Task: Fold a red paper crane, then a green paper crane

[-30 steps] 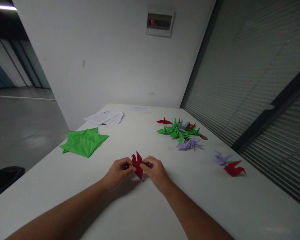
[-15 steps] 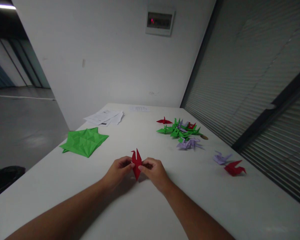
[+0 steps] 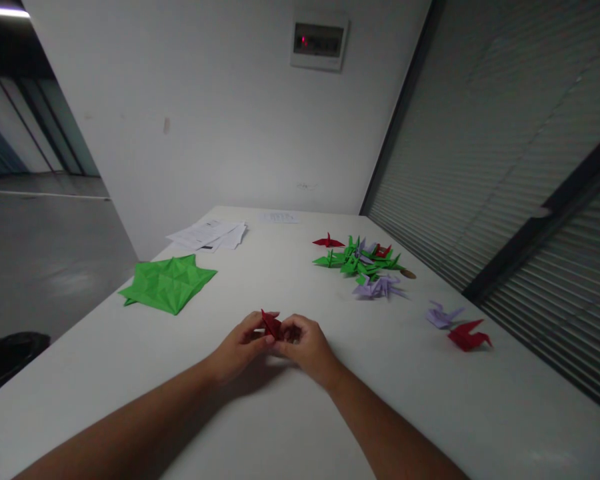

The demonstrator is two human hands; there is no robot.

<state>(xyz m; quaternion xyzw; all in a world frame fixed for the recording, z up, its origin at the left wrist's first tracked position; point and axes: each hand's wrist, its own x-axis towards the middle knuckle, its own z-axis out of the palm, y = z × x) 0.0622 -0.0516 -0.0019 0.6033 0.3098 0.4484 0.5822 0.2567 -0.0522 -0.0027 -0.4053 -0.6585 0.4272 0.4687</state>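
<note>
Paper figure [image 3: 271, 325], red: likely light, easily creased; your left hand [image 3: 241, 341] and right hand [image 3: 305, 341] pinch it; favour thicker folds.

No legible text; print on papers [image 3: 208, 233] too small.

Has sheets [image 3: 167, 283] at left on the table [image 3: 290, 427], papers [image 3: 207, 235] behind them, a held bird [image 3: 271, 325] between the fingers [image 3: 258, 345] at centre, piled birds [image 3: 353, 265] behind at right
</note>
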